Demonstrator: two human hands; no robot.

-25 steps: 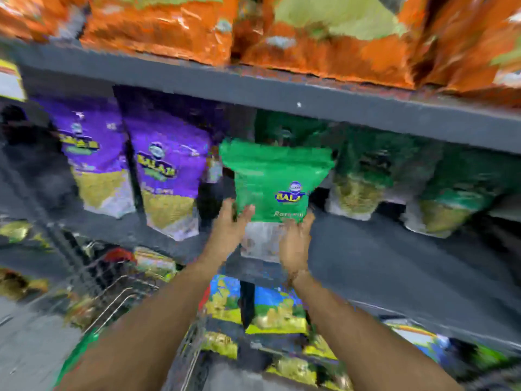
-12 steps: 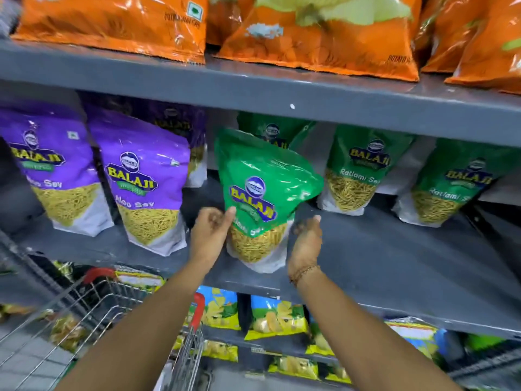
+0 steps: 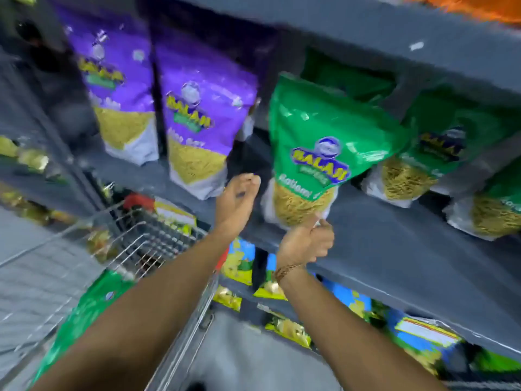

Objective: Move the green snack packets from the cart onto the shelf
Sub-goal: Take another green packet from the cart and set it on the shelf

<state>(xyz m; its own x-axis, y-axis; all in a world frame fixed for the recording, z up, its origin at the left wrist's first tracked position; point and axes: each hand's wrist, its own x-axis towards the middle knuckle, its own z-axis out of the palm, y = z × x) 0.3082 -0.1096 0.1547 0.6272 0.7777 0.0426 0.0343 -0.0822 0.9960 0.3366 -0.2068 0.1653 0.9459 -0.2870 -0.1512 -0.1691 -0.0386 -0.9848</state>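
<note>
A green snack packet stands on the grey shelf, leaning back against other green packets. My right hand pinches its lower right corner at the shelf's front edge. Just left of the packet, my left hand is off it, fingers loosely extended and holding nothing. Below at the left is the wire cart, with another green packet lying in it under my left forearm. The whole view is blurred.
Purple snack packets stand on the same shelf to the left. Yellow and blue packets fill the lower shelf. An upper shelf board hangs close above the green packets. The cart's red handle is near the shelf edge.
The green packet has settled upright on the shelf. My left hand has let go and drawn back to the left, while my right hand has closed on the packet's bottom corner. My head has turned down and left.
</note>
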